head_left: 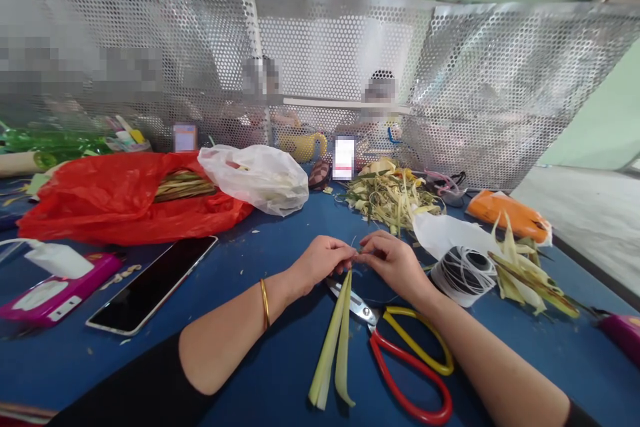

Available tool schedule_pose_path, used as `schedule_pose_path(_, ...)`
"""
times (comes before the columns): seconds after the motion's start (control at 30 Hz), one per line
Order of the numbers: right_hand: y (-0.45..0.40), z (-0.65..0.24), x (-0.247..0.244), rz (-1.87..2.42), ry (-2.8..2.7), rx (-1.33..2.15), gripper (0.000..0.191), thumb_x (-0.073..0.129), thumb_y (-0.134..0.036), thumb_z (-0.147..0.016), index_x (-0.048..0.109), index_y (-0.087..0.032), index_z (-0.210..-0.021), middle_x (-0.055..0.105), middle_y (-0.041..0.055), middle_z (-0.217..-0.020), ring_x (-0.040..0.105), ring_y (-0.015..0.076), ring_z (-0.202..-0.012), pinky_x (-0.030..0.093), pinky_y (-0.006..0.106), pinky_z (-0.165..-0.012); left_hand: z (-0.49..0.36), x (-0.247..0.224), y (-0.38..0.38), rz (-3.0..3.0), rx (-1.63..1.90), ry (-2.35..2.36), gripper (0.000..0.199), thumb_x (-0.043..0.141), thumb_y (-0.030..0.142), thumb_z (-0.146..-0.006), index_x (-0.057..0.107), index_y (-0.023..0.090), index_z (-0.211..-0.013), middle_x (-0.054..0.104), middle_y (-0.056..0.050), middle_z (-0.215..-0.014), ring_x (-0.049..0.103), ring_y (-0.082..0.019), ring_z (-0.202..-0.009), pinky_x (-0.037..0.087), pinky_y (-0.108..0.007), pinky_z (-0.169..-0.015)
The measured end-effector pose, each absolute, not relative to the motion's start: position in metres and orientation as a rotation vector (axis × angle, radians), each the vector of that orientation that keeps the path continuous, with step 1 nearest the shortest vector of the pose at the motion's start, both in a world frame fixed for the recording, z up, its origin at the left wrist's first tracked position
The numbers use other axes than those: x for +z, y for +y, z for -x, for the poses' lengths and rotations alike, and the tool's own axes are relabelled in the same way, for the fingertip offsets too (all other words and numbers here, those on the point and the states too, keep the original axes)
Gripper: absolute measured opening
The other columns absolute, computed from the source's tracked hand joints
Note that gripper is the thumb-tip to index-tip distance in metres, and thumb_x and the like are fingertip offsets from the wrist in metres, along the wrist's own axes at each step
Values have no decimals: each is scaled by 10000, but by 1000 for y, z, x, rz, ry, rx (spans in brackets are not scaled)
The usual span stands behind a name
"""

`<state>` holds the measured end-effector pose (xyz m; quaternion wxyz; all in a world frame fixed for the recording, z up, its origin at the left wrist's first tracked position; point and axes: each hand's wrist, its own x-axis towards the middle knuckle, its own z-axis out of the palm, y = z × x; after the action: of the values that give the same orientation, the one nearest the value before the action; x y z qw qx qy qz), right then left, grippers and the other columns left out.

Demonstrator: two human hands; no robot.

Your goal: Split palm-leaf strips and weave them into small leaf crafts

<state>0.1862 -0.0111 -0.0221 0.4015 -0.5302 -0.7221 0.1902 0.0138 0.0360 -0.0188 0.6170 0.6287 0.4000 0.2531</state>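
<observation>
My left hand [327, 260] is closed, pinching the upper ends of several pale green leaf strips [330, 353]. The strips hang toward me, tapering up to the fingertips. Close against it, my right hand [387, 257] pinches a thin wire [354, 241] at the same tip; its short end sticks up between the fingers. Beneath the hands lie scissors [369, 317] with one red and one yellow handle, blades partly behind the strips. Beside my right forearm stands a spool of wire [463, 275], wound white over a dark core.
A phone [155, 285] and magenta power strip [55, 293] lie left, below a red bag [115, 193] and white bag [257, 180]. Leaf scraps [395, 197] are heaped behind my hands. More dry leaves [525, 273] and an orange packet [510, 213] lie right. A perforated metal screen [340, 33] spans the back.
</observation>
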Motion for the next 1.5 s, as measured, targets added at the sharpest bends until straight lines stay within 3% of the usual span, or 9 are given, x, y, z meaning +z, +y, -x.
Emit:
schedule_pose_path(0.2,-17,-183,-16,1356,-1892,439,135,572,-190,-833,572,-198,-698,593,32,-922,554,130,-734,392,240,-604,-13,-19,37,-1362,637,982,231,682,353,-656,730,136,-721,628,-7,-626,446,-70,-511,245,-209,-462)
schedule_pose_path(0.47,-17,-186,-8,1287,-1937,744,161,620,-210,-802,562,-184,-654,554,3,-775,543,140,-746,415,264,-705,-12,-12,37,-1326,677,993,159,750,252,-575,719,149,-691,615,12,-574,463,-66,-484,266,-196,-453)
schedule_pose_path(0.7,-16,-189,-9,1332,-1971,864,145,626,-237,-770,584,-177,-645,559,-13,-708,532,122,-654,411,253,-628,-10,-6,37,-1413,647,1008,145,756,236,-578,704,155,-687,592,29,-541,471,-71,-489,308,-188,-462)
schedule_pose_path(0.8,-13,-190,-14,1460,-1699,860,94,597,-279,-782,596,-185,-778,601,-11,-763,560,108,-581,443,256,-586,-9,-6,38,-1460,651,980,146,757,249,-596,702,155,-693,597,28,-542,477,-73,-491,348,-194,-486)
schedule_pose_path(0.9,-8,-188,-21,1430,-1384,969,303,610,-269,-750,563,-198,-1041,643,47,-1032,585,83,-535,500,272,-586,-8,-7,38,-1499,640,926,140,754,251,-610,702,153,-696,622,19,-573,493,-74,-501,382,-201,-516)
schedule_pose_path(0.97,-8,-185,-23,1353,-1332,1095,396,629,-245,-714,557,-198,-1100,639,62,-1087,587,74,-516,515,272,-578,-8,-8,38,-1514,623,895,134,752,242,-613,703,151,-698,634,13,-590,508,-78,-515,394,-204,-526)
schedule_pose_path(1.17,-11,-177,-21,1270,-1352,1225,110,641,-241,-685,609,-175,-767,626,-39,-646,616,108,-563,490,231,-571,-8,-7,39,-1574,614,911,103,719,221,-637,709,149,-710,611,20,-545,522,-86,-510,400,-203,-524)
schedule_pose_path(1.5,-12,-178,-22,1288,-1327,1201,62,598,-186,-651,580,-179,-710,602,-55,-590,670,139,-605,467,231,-576,-8,-14,41,-1751,689,964,86,664,214,-681,720,167,-728,646,12,-578,574,-109,-522,446,-208,-531)
